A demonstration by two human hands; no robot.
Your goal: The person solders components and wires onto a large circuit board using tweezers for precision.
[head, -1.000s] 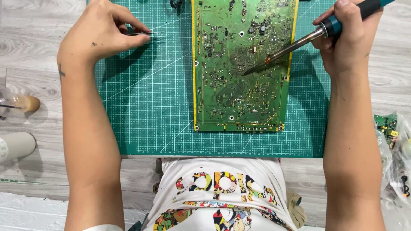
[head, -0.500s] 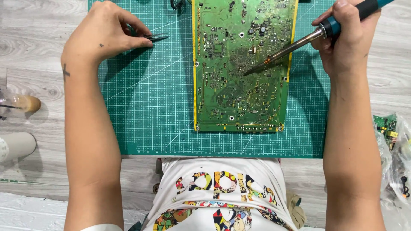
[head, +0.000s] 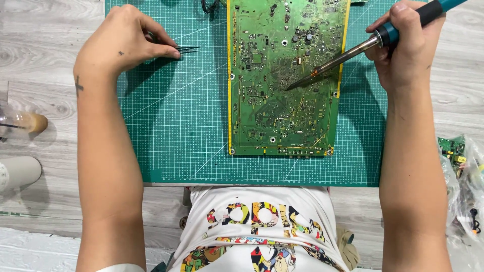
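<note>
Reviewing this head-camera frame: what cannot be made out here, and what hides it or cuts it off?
- Green circuit board: top cut off by the frame edge.
- Teal-handled soldering iron: handle end leaves the frame; whether its tip touches the board is too small to tell.
- Thin metal tweezers: rear part hidden under the left hand.
- Clear bag of parts: cut off at the right edge, contents blurred.

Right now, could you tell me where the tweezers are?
In the head view, upper left: the left hand holds the tweezers over the green cutting mat, left of the circuit board.
</note>
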